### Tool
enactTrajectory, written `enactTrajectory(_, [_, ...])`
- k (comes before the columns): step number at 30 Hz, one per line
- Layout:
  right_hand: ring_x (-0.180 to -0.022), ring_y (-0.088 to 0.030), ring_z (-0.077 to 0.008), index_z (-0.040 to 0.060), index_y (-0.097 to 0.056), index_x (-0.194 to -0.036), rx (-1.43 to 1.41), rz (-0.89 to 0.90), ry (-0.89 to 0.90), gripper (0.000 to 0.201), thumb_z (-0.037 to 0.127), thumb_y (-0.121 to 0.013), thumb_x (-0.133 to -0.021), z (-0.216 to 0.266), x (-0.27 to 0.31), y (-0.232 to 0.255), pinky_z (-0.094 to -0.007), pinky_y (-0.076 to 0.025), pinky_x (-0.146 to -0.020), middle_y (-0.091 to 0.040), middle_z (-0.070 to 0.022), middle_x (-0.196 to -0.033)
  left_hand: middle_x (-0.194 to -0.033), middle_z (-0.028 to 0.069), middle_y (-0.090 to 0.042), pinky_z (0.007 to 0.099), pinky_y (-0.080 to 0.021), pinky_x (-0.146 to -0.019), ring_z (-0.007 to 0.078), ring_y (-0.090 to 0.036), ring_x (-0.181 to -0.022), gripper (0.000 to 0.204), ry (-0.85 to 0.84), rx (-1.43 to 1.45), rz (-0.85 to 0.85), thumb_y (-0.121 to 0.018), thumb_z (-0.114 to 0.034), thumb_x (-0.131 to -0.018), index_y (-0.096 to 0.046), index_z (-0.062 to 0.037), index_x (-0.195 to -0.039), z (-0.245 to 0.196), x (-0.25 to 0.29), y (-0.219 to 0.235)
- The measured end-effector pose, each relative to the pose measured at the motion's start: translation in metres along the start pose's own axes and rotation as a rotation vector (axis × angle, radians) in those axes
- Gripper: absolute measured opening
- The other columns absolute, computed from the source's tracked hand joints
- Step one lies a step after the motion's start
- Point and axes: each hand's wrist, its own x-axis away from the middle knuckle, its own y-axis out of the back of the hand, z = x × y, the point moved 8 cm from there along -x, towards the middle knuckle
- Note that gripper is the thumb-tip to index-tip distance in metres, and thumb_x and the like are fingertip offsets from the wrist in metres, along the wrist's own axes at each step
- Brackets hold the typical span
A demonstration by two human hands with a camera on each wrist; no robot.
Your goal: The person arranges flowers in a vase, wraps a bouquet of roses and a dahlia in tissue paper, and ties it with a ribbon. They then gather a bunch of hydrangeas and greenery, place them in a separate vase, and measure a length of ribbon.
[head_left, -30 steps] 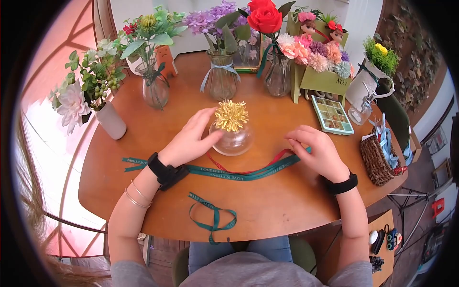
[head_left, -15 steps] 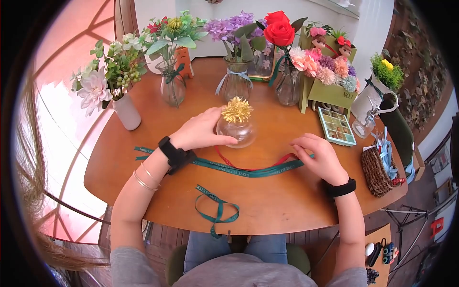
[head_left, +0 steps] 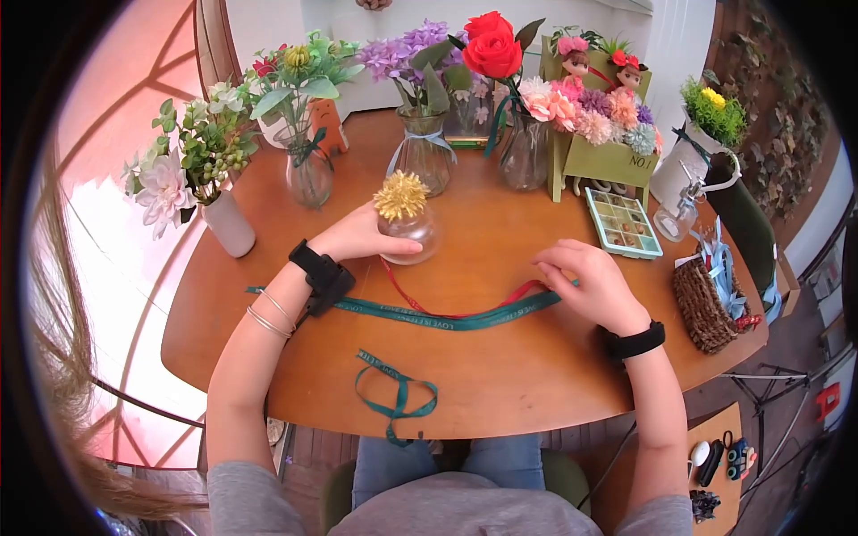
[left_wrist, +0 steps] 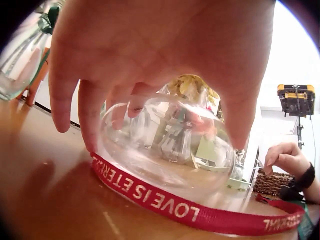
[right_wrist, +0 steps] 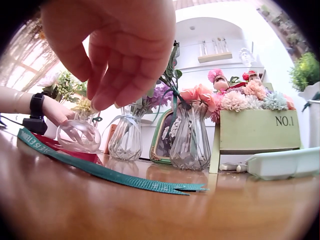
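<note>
At the far left, a white vase of flowers is standing near the edge of the surface, and a glass vase is standing just beyond, both seemingly set back to leave room. The left hand is gripping the glass bowl, its fingers curling round one side and its thumb pressing the other, probably because smooth, round glass is needing a spread hold. The bowl is standing left of centre, on or just above the surface, with a gold bow sitting on top. A short green ribbon is lying loosely looped near the front edge. A red ribbon is running past the bowl's base beside a long green ribbon, the pair presumably lying stretched out to avoid tangling. The right hand is hovering above their right end, its fingers loosely bent and holding nothing. Farther right, a tray and a basket are standing aside, apparently out of the way.
</note>
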Motion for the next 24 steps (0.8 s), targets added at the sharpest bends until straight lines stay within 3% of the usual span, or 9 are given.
enactTrajectory(9, [-0.065, -0.053, -0.0271, 0.0021, -0.057, -0.077, 0.005, 0.002, 0.016, 0.007, 0.007, -0.053, -0.074, 0.0, 0.001, -0.001, -0.0347, -0.043, -0.057, -0.054, -0.0105, -0.068, -0.106, 0.0101, -0.052, 0.0283, -0.038, -0.086, 0.0164, -0.051, -0.097, 0.064, 0.061, -0.008, -0.204, -0.069, -0.034, -0.066, -0.043, 0.0001, -0.113, 0.039, 0.005, 0.038])
enactTrajectory(11, [-0.065, -0.053, -0.0271, 0.002, -0.057, -0.076, 0.009, -0.006, 0.03, 0.007, 0.008, -0.053, -0.074, 0.001, 0.002, 0.001, -0.0347, -0.043, -0.057, -0.054, -0.0105, -0.068, -0.105, 0.0121, -0.053, 0.0286, -0.038, -0.085, 0.0184, -0.052, -0.094, 0.068, 0.188, -0.101, -0.26, -0.07, -0.04, -0.063, -0.046, 0.0015, -0.111, 0.064, 0.002, 0.054])
enactTrajectory(13, [-0.065, -0.053, -0.0272, 0.0018, -0.057, -0.076, -0.003, 0.014, 0.001, 0.008, 0.008, -0.052, -0.075, 0.0, 0.001, 0.0, -0.0349, -0.043, -0.057, -0.054, -0.0108, -0.068, -0.107, 0.0168, -0.052, 0.0314, -0.036, -0.088, 0.0245, -0.05, -0.099, 0.072, 0.206, -0.175, -0.312, -0.067, -0.048, -0.06, -0.048, 0.0012, -0.109, 0.071, 0.0, 0.065])
enactTrajectory(15, [-0.065, -0.053, -0.0273, 0.0017, -0.057, -0.076, -0.005, 0.016, 0.0, 0.008, 0.008, -0.052, -0.075, 0.001, 0.001, 0.0, -0.0349, -0.043, -0.057, -0.054, -0.0109, -0.068, -0.11, 0.0169, -0.05, 0.033, -0.036, -0.09, 0.0257, -0.049, -0.103, 0.076, 0.285, -0.537, -0.413, -0.063, -0.05, -0.065, -0.042, 0.0022, -0.116, 0.069, 0.001, 0.079])
enactTrajectory(16, [-0.065, -0.053, -0.0274, 0.0017, -0.057, -0.076, -0.006, 0.02, 0.0, 0.008, 0.008, -0.052, -0.075, 0.001, 0.001, 0.0, -0.0348, -0.043, -0.057, -0.054, -0.011, -0.067, -0.109, 0.021, -0.051, 0.0347, -0.035, -0.091, 0.0309, -0.049, -0.101, 0.086, 0.255, -0.556, -0.398, -0.059, -0.06, -0.061, -0.041, 0.0026, -0.116, 0.054, 0.001, 0.077])
enactTrajectory(19, [-0.065, -0.053, -0.0276, 0.0017, -0.057, -0.075, -0.012, 0.007, 0.001, 0.008, 0.008, -0.052, -0.075, 0.001, 0.001, 0.0, -0.0348, -0.043, -0.057, -0.054, -0.0112, -0.067, -0.11, 0.0222, -0.05, 0.0359, -0.035, -0.091, 0.0324, -0.05, -0.099, 0.087, 0.35, -0.549, -0.437, -0.058, -0.061, -0.061, -0.041, 0.0022, -0.117, 0.063, -0.009, 0.085])
enactTrajectory(21, [-0.065, -0.054, -0.0277, 0.0017, -0.057, -0.075, -0.017, 0.001, 0.0, 0.008, 0.008, -0.052, -0.075, -0.001, 0.001, 0.0, -0.0348, -0.043, -0.057, -0.054, -0.0113, -0.068, -0.105, 0.0258, -0.051, 0.0355, -0.039, -0.086, 0.0328, -0.05, -0.098, 0.093, 0.361, -0.435, -0.517, -0.065, -0.06, -0.054, -0.04, 0.0065, -0.114, 0.074, -0.014, 0.092])
enactTrajectory(23, [-0.065, -0.054, -0.0279, 0.0017, -0.057, -0.075, -0.021, -0.011, -0.006, 0.008, 0.008, -0.052, -0.074, -0.002, 0.002, 0.002, -0.0347, -0.043, -0.058, -0.054, -0.0113, -0.068, -0.097, 0.0265, -0.053, 0.0328, -0.046, -0.071, 0.0287, -0.058, -0.08, 0.096, 0.417, -0.312, -0.552, -0.065, -0.059, -0.054, -0.037, 0.0141, -0.11, 0.118, -0.031, 0.106])
enactTrajectory(24, [-0.066, -0.054, -0.0279, 0.0016, -0.057, -0.075, -0.023, 0.0, -0.007, 0.008, 0.008, -0.053, -0.074, -0.002, 0.002, 0.001, -0.0349, -0.043, -0.058, -0.054, -0.0113, -0.068, -0.091, 0.0264, -0.054, 0.0296, -0.047, -0.058, 0.0245, -0.06, -0.067, 0.095, 0.355, -0.35, -0.645, -0.067, -0.056, -0.054, -0.036, 0.0177, -0.106, 0.111, -0.033, 0.11])
